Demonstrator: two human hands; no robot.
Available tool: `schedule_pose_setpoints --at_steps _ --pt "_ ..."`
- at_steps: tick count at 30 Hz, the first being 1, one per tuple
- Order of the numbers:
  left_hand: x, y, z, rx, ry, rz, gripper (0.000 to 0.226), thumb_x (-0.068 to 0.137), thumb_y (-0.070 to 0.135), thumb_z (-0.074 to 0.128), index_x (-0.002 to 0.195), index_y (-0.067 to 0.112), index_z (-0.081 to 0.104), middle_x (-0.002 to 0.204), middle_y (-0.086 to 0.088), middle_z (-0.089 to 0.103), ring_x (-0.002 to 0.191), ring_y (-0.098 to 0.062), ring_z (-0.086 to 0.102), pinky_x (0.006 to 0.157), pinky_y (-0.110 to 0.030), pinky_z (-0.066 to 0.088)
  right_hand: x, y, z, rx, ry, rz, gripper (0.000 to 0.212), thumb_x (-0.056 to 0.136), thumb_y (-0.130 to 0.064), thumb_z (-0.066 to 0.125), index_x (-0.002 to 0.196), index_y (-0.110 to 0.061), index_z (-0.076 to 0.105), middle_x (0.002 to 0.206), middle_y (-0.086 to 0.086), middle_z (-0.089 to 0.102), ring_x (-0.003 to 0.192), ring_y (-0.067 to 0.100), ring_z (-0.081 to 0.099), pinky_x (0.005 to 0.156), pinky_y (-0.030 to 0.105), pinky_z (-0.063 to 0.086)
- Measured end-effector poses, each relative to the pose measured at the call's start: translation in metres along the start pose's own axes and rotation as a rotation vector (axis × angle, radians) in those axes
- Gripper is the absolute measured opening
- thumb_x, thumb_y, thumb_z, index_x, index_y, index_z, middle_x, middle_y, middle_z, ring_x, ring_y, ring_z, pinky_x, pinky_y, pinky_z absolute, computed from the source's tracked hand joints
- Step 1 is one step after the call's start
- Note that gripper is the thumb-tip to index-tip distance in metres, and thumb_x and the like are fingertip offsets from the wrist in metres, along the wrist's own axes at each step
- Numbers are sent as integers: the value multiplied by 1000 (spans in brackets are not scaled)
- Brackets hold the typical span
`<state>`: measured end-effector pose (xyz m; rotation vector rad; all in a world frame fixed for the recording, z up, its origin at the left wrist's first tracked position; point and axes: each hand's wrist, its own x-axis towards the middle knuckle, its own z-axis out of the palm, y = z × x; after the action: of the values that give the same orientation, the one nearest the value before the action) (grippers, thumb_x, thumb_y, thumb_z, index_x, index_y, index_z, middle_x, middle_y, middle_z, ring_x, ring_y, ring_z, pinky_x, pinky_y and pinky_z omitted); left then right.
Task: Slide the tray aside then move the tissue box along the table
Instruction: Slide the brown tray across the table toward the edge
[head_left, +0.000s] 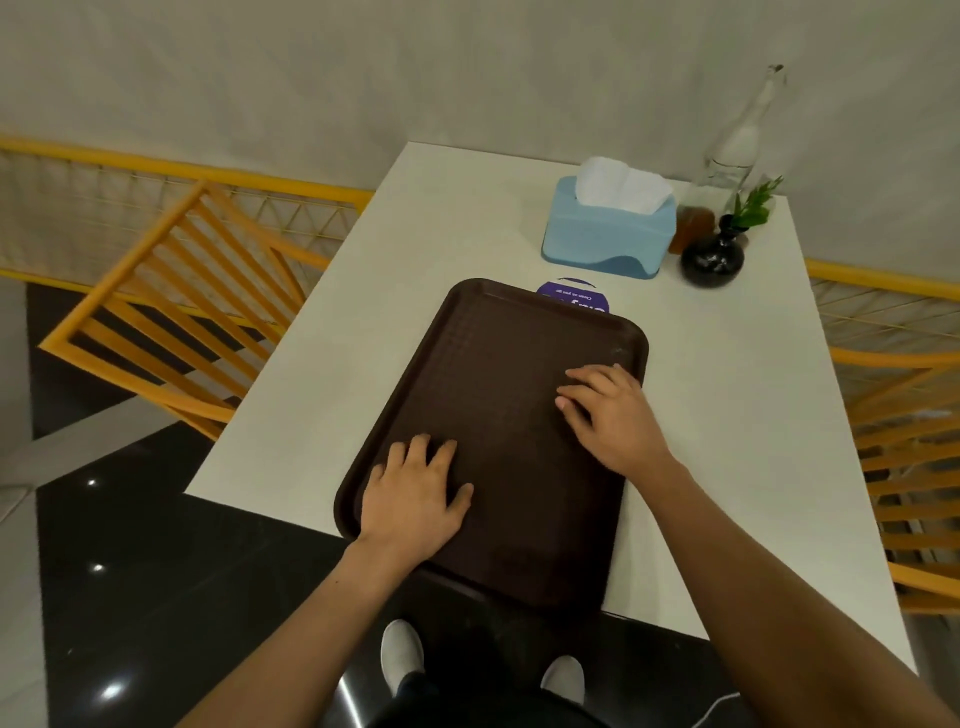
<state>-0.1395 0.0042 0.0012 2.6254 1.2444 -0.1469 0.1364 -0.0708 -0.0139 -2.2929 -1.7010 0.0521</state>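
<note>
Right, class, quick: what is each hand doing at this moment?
Left hand: open, flat on the tray, gripping nothing.
Right hand: open, fingers pressed on the tray.

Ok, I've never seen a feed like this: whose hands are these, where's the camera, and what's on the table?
There is no machine: a person wears one camera on the head, looking down. The left hand and right hand lie flat on a brown tray, holding nothing. The tray sits on a white table, its near end overhanging the edge. Beyond it stand a blue tissue box, a dark vase with a sprig and a glass bottle. A purple sticker shows at the tray's far edge.
</note>
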Motion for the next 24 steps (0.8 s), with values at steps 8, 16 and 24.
schedule_pose_setpoints --at_steps 8,16,24 --pt "40 -57 -17 -83 191 200 34 93 24 57 126 18 66 118 -2 63 103 -26 57 83 -40 53 -48 -39 0 143 380 373 21 98 -25 61 111 -15 74 110 4 59 99 20 53 82 36 52" --pt "67 -79 -9 -8 216 178 52 90 15 56 142 12 52 130 -11 57 105 -30 56 82 -43 52 -75 -57 14 -17 197 730 46 100 -24 54 143 -10 49 126 18 54 109 38 53 88 51 47" --pt "71 -93 4 -103 280 114 51 99 21 46 148 11 44 149 -11 50 135 -32 46 110 -50 38 -70 -60 27 -20 187 735 47 102 -26 46 148 -14 44 137 14 53 124 38 45 101 57 38"
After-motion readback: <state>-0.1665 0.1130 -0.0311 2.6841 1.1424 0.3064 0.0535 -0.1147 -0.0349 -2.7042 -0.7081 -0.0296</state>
